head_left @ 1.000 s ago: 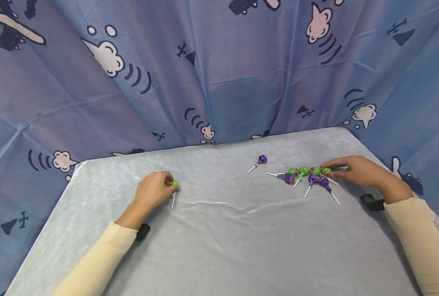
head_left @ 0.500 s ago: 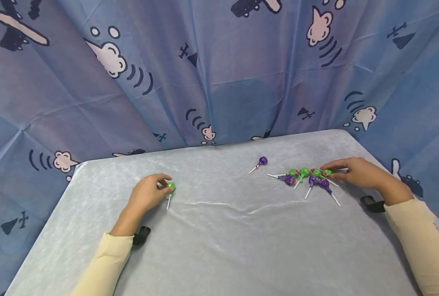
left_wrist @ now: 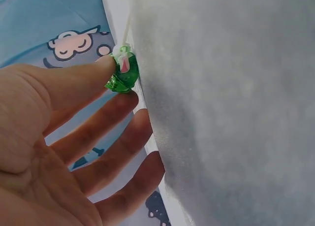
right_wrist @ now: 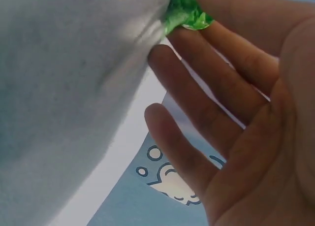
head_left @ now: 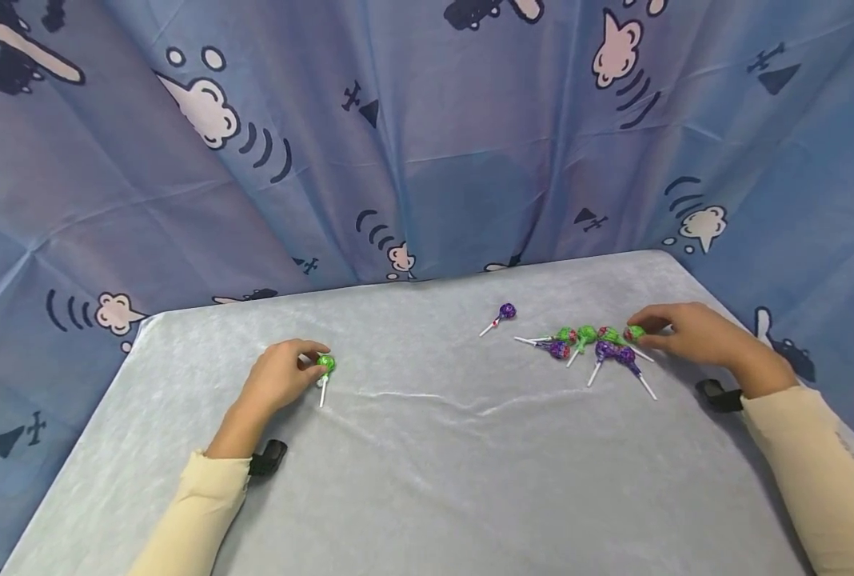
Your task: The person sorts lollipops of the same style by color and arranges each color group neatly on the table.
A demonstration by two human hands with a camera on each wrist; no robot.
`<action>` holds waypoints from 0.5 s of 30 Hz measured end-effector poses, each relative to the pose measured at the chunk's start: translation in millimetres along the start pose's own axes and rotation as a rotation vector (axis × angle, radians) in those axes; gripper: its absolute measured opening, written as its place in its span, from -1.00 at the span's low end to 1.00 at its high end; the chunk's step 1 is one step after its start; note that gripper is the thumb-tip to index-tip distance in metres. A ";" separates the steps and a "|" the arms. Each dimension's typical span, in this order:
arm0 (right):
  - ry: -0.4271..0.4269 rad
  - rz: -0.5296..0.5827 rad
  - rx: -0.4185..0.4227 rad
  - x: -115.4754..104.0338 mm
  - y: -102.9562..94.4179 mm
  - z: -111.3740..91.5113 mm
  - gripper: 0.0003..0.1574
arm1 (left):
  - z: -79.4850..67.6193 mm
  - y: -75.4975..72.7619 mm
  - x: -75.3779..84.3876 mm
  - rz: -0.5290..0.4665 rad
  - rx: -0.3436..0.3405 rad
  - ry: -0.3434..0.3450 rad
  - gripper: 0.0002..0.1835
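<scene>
At the left of the head view, my left hand (head_left: 277,376) pinches the round head of a green-wrapped lollipop (head_left: 326,364) between thumb and forefinger. Its white stick points toward the front of the table. The left wrist view shows the thumb on the green wrapper (left_wrist: 127,77) and the other fingers spread beyond it. On the right, my right hand (head_left: 693,334) holds another green lollipop (head_left: 634,333) by its head, at the end of a cluster. Only part of that green wrapper (right_wrist: 186,12) shows in the right wrist view, beside the thumb.
Green lollipops (head_left: 585,336) and purple lollipops (head_left: 604,350) lie close together left of my right hand. A single purple lollipop (head_left: 507,311) lies farther back. The pale grey cloth (head_left: 456,480) has a few creases, and a blue patterned curtain (head_left: 470,192) hangs behind the table.
My left hand has drawn its green lollipop slightly left, and the stick stands straighter. The right hand's lollipop sits a little farther from its neighbour. The head view has shifted slightly.
</scene>
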State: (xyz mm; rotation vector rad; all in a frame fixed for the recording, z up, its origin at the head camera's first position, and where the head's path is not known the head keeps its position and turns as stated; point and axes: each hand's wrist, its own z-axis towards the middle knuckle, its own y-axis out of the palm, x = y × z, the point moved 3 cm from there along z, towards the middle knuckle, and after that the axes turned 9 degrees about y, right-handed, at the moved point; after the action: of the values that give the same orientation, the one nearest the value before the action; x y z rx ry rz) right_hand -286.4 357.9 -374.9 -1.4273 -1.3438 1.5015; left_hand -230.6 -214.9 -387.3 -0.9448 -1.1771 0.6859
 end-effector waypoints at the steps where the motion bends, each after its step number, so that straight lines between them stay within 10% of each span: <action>1: 0.011 0.002 0.000 -0.2 -0.2 0.3 -0.55 | -0.4 0.0 -0.1 -0.001 0.002 0.001 -0.68; 15: 0.169 0.007 -0.007 12.0 -0.3 3.5 -0.43 | -1.2 0.9 0.4 0.003 0.006 -0.009 -0.71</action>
State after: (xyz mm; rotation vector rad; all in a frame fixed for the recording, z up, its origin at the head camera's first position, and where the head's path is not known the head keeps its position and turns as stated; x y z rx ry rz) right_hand -292.1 368.4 -378.4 -1.5281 -1.2430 1.3493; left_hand -229.3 -214.5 -388.0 -0.9395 -1.1807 0.6963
